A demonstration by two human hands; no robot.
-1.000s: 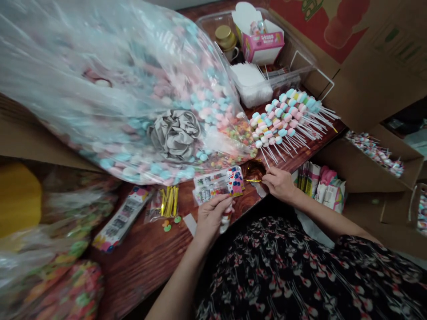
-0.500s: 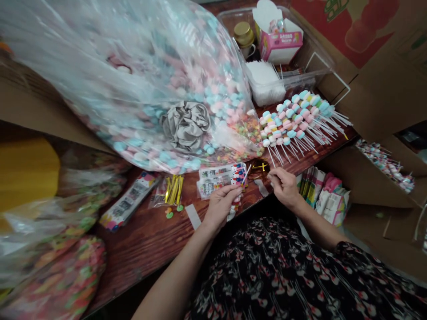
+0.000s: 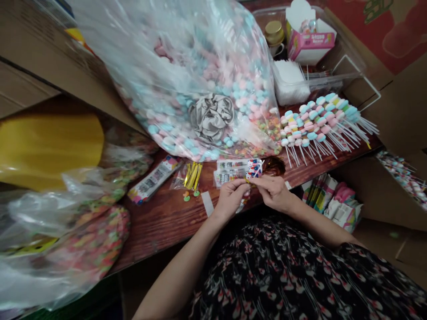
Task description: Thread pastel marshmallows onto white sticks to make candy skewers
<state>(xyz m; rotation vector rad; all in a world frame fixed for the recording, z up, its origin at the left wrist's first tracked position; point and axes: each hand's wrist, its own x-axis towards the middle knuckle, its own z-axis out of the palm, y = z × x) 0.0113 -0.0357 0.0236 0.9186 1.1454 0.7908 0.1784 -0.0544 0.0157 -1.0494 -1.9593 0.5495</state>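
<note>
left hand (image 3: 231, 200) closes around a wrapped candy skewer (image 3: 242, 204); right hand (image 3: 273, 192) pinches a gold twist tie (image 3: 248, 180) against it.

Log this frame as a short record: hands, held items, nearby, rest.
left hand: grips a thin white stick
right hand: pinches a thin gold twist tie close to the stick
nearby: printed paper cards; clear packet of gold twist ties
rest: large clear plastic bag of pink and blue marshmallows; pastel marshmallow skewers on white sticks; reddish-brown wooden table
</note>
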